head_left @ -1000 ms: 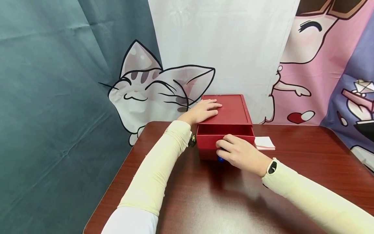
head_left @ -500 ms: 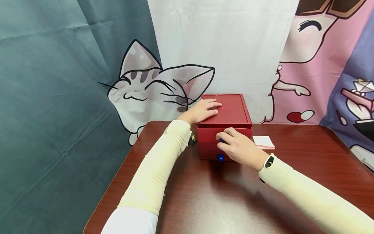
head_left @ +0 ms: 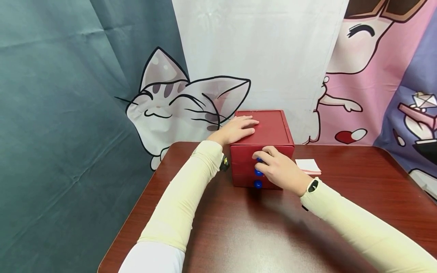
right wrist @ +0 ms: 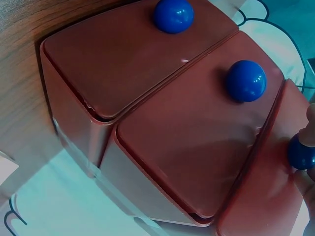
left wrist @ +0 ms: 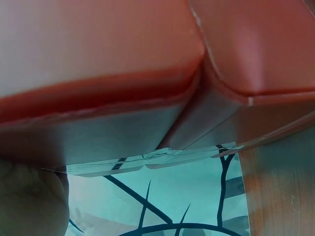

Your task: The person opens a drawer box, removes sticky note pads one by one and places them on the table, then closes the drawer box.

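1. Box (head_left: 273, 131), red: I find it right of centre in the head view, standing upright on the brown table (head_left: 235, 235). Its top drawer (right wrist: 266, 184) looks pushed in, front level with the casing.
2. Left hand (head_left: 235, 130): palm down on the left part of the box's top, fingers straight and a little spread.
3. Right hand (head_left: 280, 168): at the box's front, fingers curled. I check the right wrist view: at its right edge, finger and thumb pinch the top knob (right wrist: 300, 153), which is blue and round.
4. Middle knob (right wrist: 247, 81) and bottom knob (right wrist: 173, 15), also blue: upper right and top centre of that view, both apart from the pinching fingertips.
5. Left wrist view: red surfaces fill the upper part; I note a dim bit of hand at lower left, its fingers impossible for me to make out.
6. Paper (head_left: 308, 166), mostly white: on the table just right of the box.
7. Curtain (head_left: 266, 45), printed with cartoons: across the upper frame, behind everything.
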`<action>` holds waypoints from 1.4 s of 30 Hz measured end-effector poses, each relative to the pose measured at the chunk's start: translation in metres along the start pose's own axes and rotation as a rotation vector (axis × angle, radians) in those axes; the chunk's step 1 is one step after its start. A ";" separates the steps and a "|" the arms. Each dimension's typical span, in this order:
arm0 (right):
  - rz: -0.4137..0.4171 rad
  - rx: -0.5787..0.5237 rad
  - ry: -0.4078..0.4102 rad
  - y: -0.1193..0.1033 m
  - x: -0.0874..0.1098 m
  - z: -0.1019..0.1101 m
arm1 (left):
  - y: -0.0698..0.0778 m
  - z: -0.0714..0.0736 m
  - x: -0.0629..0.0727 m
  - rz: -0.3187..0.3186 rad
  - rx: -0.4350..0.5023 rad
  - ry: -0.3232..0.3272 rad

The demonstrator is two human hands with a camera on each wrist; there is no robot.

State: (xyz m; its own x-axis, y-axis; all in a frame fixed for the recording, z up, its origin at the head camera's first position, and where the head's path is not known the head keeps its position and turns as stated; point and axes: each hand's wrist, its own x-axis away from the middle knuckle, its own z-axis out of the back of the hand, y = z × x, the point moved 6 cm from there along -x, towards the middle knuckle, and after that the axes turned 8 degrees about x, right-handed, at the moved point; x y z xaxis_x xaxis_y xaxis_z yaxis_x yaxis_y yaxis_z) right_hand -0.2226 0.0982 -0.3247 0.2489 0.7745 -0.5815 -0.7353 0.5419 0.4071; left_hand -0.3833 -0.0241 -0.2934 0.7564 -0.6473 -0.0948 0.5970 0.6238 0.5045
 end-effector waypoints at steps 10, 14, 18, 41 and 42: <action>-0.040 -0.020 0.001 0.001 -0.001 -0.001 | -0.001 0.000 0.002 0.015 0.009 0.001; -0.089 -0.040 0.017 0.001 -0.002 -0.002 | -0.002 -0.001 0.002 0.007 0.002 -0.004; -0.132 -0.035 0.039 0.001 -0.003 -0.005 | -0.001 0.000 0.003 0.002 -0.002 0.000; -0.233 -0.046 0.105 -0.006 -0.010 -0.013 | 0.001 0.003 0.004 0.003 0.129 0.049; -0.226 -0.032 0.094 -0.006 -0.010 -0.013 | 0.002 0.003 0.003 0.001 0.121 0.056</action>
State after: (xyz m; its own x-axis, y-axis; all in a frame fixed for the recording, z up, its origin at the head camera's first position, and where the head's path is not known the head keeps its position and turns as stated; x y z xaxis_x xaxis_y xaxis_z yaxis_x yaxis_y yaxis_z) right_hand -0.2287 0.0829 -0.3306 0.3503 0.6003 -0.7190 -0.6874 0.6862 0.2380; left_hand -0.3803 -0.0263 -0.2897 0.7728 -0.6188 -0.1405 0.5623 0.5651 0.6038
